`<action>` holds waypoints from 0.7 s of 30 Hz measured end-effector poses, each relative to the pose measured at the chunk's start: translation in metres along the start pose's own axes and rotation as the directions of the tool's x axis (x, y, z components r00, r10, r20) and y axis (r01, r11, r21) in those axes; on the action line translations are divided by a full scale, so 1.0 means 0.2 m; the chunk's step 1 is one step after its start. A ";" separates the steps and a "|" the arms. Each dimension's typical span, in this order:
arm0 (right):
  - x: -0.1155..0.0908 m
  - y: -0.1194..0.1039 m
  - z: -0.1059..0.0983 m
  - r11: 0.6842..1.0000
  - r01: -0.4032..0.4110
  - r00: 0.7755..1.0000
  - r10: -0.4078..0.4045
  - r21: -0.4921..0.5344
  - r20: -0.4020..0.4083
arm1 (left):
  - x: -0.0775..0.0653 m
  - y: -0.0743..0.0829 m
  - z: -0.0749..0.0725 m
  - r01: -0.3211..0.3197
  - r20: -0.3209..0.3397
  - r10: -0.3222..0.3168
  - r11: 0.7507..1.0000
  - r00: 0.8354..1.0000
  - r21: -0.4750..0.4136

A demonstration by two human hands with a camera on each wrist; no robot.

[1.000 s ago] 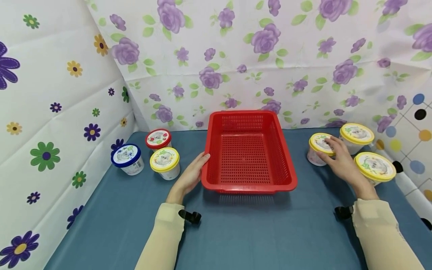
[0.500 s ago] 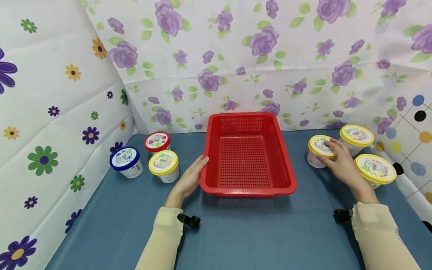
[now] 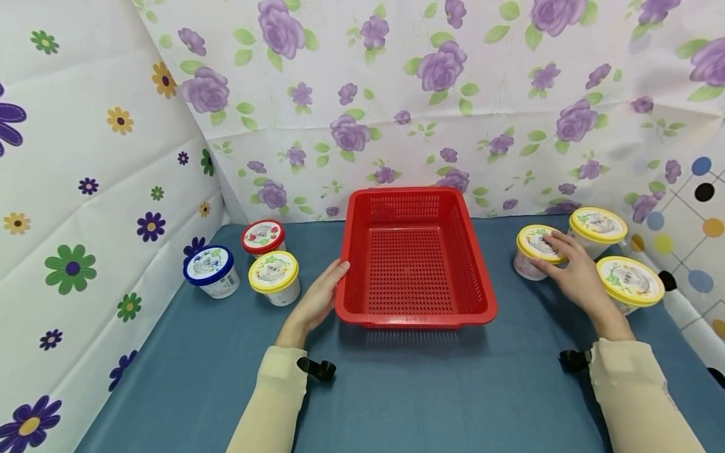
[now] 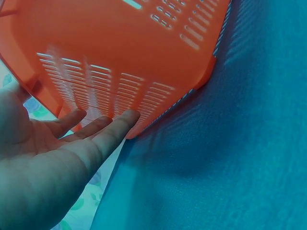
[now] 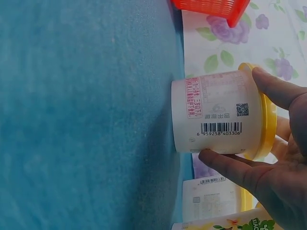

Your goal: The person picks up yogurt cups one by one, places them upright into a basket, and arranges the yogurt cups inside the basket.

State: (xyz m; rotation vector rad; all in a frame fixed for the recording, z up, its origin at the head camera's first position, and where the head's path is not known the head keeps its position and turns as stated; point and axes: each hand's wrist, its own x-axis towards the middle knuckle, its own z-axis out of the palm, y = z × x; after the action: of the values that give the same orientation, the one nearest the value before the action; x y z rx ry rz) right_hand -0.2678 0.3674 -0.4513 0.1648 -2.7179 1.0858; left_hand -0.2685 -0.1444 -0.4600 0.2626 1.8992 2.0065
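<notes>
My left hand (image 3: 314,302) is at the left side of a red plastic basket (image 3: 416,319), thumb over the rim and fingers stretched along the slotted outer wall. In the left wrist view the fingers (image 4: 110,134) lie against that wall. My right hand (image 3: 580,280) grips a small white tub with a yellow lid (image 3: 535,242). The right wrist view shows the tub (image 5: 216,115) standing on the cloth, my thumb by its lid and a finger along its opposite side. Two larger yellow-lidded tubs, one behind (image 3: 597,224) and one nearer (image 3: 630,280), stand beside the right hand.
To the left of the basket stand a blue-lidded tub (image 3: 211,267), a red-lidded tub (image 3: 263,236) and a yellow-lidded tub (image 3: 274,274). A blue cloth (image 3: 419,396) covers the table. Flowered sheets (image 3: 396,82) hang behind and at the left; a dotted sheet (image 3: 702,251) hangs at the right.
The whole view has shifted slightly. Both hands keep their places, the left at the basket's rim and the right around the small tub.
</notes>
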 end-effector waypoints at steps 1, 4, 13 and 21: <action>0.00 0.00 0.00 1.000 -0.002 1.000 0.002 0.002 0.000 | 0.00 0.00 0.00 0.001 0.000 -0.001 1.000 1.000 0.001; 0.00 0.00 0.01 1.000 -0.007 1.000 0.007 0.010 -0.002 | 0.00 -0.01 0.00 -0.003 0.001 0.003 1.000 1.000 0.001; -0.01 0.00 0.01 1.000 0.001 1.000 -0.001 0.019 -0.020 | -0.01 0.00 0.00 -0.008 0.009 0.008 1.000 1.000 0.000; -0.01 -0.02 0.01 1.000 -0.017 0.999 0.017 0.000 -0.031 | -0.01 0.00 0.00 -0.010 0.014 0.010 1.000 1.000 0.002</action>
State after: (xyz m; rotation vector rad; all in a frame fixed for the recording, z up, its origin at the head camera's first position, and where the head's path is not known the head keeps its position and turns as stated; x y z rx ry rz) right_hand -0.2655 0.3624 -0.4509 0.1243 -2.6972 1.0832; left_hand -0.2666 -0.1449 -0.4588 0.2863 1.8950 2.0048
